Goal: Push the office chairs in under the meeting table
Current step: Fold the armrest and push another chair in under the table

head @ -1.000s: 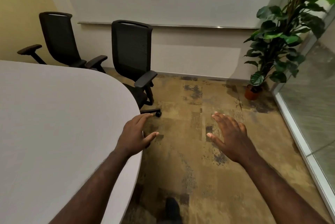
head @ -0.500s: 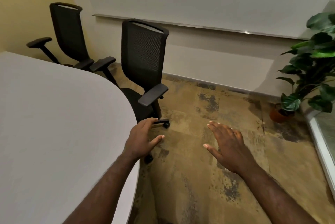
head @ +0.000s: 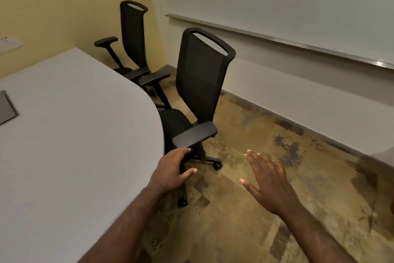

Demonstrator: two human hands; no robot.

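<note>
Near black mesh-backed office chair (head: 200, 83), on a castored base, stands at the rounded end of the pale grey meeting surface (head: 74, 134). Its seat lies partly under the edge; its backrest stands clear on the floor side. A second black mesh-backed chair (head: 133, 36) stands beyond it, beside the yellow wall, also close to the surface.

Handling, by judgement: a chair of this kind is moderately heavy but rolls freely on castors and swivels about its column, so an off-centre push may turn it rather than advance it. The stiff top rail of the backrest, or both padded armrests (head: 195, 134), offer firm purchase; the mesh itself yields.

The left hand (head: 173, 172) hovers with fingers loosely extended and thumb apart, holding nothing, just below the nearer armrest; whether its fingertips touch it cannot be told. The right hand (head: 267, 181) is spread flat, empty, over the mottled brown floor (head: 277, 230), to the right of the chair base and apart from it.
</note>
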